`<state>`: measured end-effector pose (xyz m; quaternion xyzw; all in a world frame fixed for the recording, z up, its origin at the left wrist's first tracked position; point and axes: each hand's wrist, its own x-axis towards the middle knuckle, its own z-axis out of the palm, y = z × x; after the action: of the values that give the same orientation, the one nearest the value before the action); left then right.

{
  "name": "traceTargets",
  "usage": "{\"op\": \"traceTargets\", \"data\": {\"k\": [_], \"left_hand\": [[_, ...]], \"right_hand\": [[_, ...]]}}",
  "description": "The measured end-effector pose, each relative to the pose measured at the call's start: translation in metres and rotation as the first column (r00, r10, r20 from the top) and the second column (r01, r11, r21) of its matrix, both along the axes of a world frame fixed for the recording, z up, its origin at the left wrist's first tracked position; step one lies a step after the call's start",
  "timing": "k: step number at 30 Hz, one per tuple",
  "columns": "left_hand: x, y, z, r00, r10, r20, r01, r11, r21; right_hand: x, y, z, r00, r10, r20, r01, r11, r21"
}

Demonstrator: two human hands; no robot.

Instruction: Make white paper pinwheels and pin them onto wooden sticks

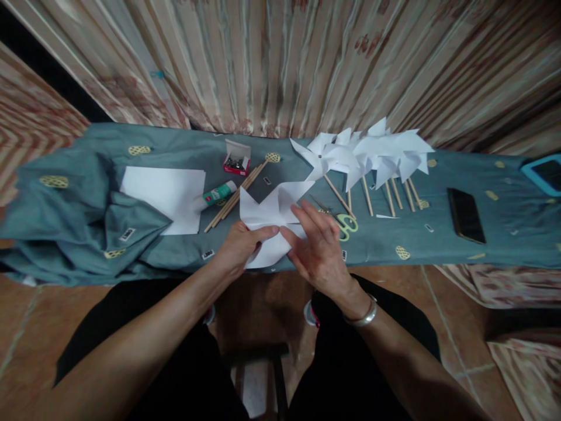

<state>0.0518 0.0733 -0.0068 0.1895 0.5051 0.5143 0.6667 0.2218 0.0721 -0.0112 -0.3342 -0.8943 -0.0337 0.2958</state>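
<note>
A white paper pinwheel (280, 202) with folded blades is held over the table's front edge, and no stick shows on it. My left hand (243, 242) grips it from the lower left, the thumb pressed near its centre. My right hand (318, 242) is at its right side, thumb at the centre and the other fingers raised and slightly bent; part of the paper is behind them. Close to my right hand lie scissors (348, 227) with light green handles. Behind the pinwheel rests a bundle of wooden sticks (236, 197).
Finished pinwheels (372, 152) on sticks lie in a row at the back. On the left are a paper stack (169, 196), a glue stick (219, 193) and an open red box (236, 164) of small metal pieces. A phone (466, 215) and a blue-framed device (546, 174) lie right.
</note>
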Motion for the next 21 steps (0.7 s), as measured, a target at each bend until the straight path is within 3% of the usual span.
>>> {"op": "traceTargets", "data": {"k": [6,12,21], "left_hand": [[-0.003,0.002,-0.006,0.996,0.02,-0.088,-0.016,0.999,0.044],[-0.008,0.007,-0.007,0.977,0.108,-0.185,-0.075,0.981,0.176],[-0.006,0.009,-0.003,0.956,0.146,-0.253,-0.082,0.965,0.25]], "right_hand": [[-0.001,-0.002,0.0,1.0,-0.009,-0.022,0.008,0.999,-0.042],[-0.003,0.003,0.004,0.964,-0.129,-0.231,0.088,0.98,-0.181],[-0.018,0.011,0.005,0.907,-0.276,-0.319,0.158,0.924,-0.348]]}}
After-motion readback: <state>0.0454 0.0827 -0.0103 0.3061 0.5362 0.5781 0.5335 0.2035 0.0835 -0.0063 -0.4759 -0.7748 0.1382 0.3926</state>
